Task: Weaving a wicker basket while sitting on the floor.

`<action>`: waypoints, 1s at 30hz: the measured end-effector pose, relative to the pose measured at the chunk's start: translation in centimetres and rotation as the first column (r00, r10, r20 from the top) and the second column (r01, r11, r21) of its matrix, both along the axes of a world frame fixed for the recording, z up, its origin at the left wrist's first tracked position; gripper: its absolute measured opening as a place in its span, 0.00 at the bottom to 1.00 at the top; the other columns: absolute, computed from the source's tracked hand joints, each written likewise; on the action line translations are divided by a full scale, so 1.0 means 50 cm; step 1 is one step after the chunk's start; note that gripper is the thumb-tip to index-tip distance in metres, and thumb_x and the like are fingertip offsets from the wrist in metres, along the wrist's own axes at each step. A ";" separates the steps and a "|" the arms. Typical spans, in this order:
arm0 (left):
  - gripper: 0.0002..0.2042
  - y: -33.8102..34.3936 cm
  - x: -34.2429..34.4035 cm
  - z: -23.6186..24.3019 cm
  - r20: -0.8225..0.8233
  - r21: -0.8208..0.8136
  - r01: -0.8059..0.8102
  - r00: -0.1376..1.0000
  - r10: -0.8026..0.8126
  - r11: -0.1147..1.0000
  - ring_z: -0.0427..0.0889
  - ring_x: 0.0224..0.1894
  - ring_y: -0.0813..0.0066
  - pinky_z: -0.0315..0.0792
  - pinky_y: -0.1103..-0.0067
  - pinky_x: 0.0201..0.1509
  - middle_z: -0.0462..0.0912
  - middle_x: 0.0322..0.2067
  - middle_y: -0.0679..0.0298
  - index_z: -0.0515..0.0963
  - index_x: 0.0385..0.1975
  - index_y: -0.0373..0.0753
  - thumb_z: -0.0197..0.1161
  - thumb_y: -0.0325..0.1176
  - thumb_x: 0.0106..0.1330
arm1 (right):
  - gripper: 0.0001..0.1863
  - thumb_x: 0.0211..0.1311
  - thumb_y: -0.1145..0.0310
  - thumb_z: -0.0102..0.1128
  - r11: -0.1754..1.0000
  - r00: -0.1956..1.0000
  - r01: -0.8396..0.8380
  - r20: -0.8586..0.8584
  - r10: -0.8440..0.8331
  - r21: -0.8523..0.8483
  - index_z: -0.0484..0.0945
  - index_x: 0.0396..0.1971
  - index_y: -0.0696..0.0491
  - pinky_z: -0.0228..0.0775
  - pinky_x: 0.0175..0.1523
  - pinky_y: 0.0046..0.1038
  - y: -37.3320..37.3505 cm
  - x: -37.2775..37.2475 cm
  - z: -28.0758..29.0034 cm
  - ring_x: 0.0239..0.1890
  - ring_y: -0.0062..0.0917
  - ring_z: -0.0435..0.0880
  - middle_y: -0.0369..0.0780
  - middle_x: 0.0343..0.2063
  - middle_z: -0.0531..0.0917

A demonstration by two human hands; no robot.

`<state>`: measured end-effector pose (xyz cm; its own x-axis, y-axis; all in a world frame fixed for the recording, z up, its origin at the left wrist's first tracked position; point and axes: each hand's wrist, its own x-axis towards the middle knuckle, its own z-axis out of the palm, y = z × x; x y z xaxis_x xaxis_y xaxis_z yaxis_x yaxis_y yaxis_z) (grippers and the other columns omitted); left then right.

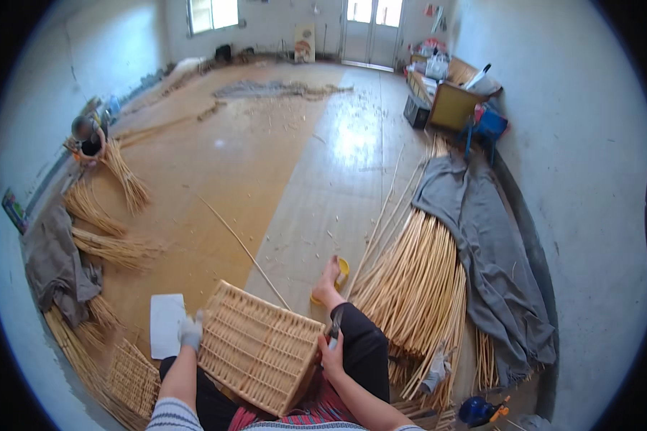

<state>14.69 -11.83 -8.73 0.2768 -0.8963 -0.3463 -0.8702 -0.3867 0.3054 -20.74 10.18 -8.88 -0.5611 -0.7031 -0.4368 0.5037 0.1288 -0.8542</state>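
A rectangular woven wicker panel [260, 346] rests tilted on my lap. My left hand [190, 332], in a white glove, grips its left edge. My right hand [331, 350] holds a pair of dark cutters at the panel's right edge, blades pointing up. A long thin cane [243, 248] runs from the panel's top edge away across the floor. My right leg in dark trousers stretches forward, with the bare foot [328, 281] beside a small yellow bowl [343, 270].
A big pile of pale canes [417, 287] lies to my right, partly under a grey cloth [482, 244]. Another woven panel [131, 375] and a white sheet [167, 323] lie at my left. Straw bundles [111, 248] and a seated person [88, 138] are far left. Boxes stand by the back right wall.
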 end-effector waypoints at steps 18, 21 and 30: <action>0.25 0.209 0.266 0.314 -0.605 -0.452 -0.156 0.777 -0.173 0.878 0.77 0.34 0.80 0.73 0.78 0.42 0.84 0.33 0.67 0.81 0.41 0.31 0.57 0.53 0.71 | 0.40 0.58 0.70 0.72 0.542 0.853 -0.512 -0.467 0.233 -0.666 0.58 0.67 0.49 0.70 0.42 0.20 0.030 0.197 0.626 0.37 0.16 0.75 0.34 0.37 0.78; 0.26 0.225 0.232 0.292 -0.634 -0.473 -0.097 0.727 -0.262 0.876 0.79 0.36 0.77 0.73 0.78 0.45 0.85 0.35 0.63 0.81 0.44 0.30 0.56 0.53 0.71 | 0.34 0.56 0.71 0.73 0.542 0.865 -0.496 -0.443 0.238 -0.678 0.62 0.59 0.50 0.72 0.43 0.22 0.097 0.187 0.634 0.37 0.17 0.78 0.36 0.36 0.81; 0.20 0.163 0.196 0.204 -0.194 -0.358 0.334 0.887 -0.420 0.872 0.80 0.39 0.71 0.74 0.70 0.46 0.85 0.37 0.56 0.80 0.42 0.30 0.51 0.44 0.71 | 0.11 0.61 0.68 0.68 0.928 0.730 -0.191 -0.678 -0.085 -0.321 0.75 0.37 0.55 0.75 0.38 0.21 0.346 -0.195 0.356 0.29 0.19 0.82 0.34 0.28 0.82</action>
